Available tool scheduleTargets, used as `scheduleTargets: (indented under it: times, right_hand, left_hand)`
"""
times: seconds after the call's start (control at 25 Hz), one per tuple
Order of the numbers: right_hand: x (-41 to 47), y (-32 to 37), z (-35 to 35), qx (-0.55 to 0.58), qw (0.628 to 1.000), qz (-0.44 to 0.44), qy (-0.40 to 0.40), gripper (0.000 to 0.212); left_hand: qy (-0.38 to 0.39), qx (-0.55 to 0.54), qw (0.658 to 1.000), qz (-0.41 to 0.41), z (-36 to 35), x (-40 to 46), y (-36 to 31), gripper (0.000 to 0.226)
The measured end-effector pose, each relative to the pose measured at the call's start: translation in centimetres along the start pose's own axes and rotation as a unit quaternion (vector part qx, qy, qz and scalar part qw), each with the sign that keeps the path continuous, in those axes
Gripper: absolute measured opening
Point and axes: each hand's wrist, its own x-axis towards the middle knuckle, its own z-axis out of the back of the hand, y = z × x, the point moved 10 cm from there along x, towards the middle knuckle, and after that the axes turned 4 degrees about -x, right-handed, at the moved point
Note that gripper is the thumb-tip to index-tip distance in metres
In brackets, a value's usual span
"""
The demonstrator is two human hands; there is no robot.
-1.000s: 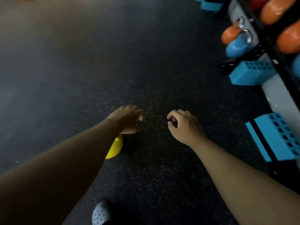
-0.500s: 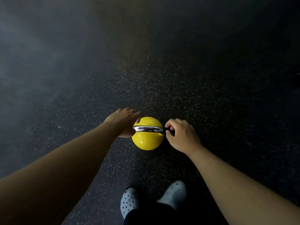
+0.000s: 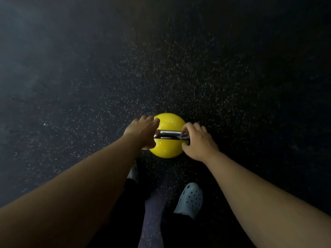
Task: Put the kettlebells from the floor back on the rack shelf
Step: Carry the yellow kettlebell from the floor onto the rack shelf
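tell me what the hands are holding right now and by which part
Both hands grip the yellow kettlebell by its metal handle: left hand at the left end, right hand at the right end.

One yellow kettlebell [image 3: 167,146], round-bodied and glossy, stands upright on the dark speckled floor [image 3: 197,77] at centre of view, its polished metal handle [image 3: 170,134] lying level across the top, running left to right, both ends covered from sight.
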Motion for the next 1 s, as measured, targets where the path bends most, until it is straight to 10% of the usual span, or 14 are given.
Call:
scheduleTargets:
  times: [0.28, 0.6, 1.0]
  right_hand:
    - [4.1, -1.5, -3.9, 0.104, 0.994, -0.014, -0.003, 0.020]
    - [1.2, -1.3, -2.5, 0.149, 0.988, -0.025, 0.018, 0.027]
    - [-16.6, -10.8, 3.1, 0.297, 0.923, -0.218, -0.111, 0.033]
  left_hand:
    - [0.011, -0.096, 0.992, -0.076, -3.3, 3.6, 0.7, 0.005]
    - [0.060, -0.068, 0.994, -0.064, -2.1, 2.5, -2.2, 0.008]
    - [0.093, 0.114, 0.956, -0.255, 4.2, -2.3, -21.8, 0.018]
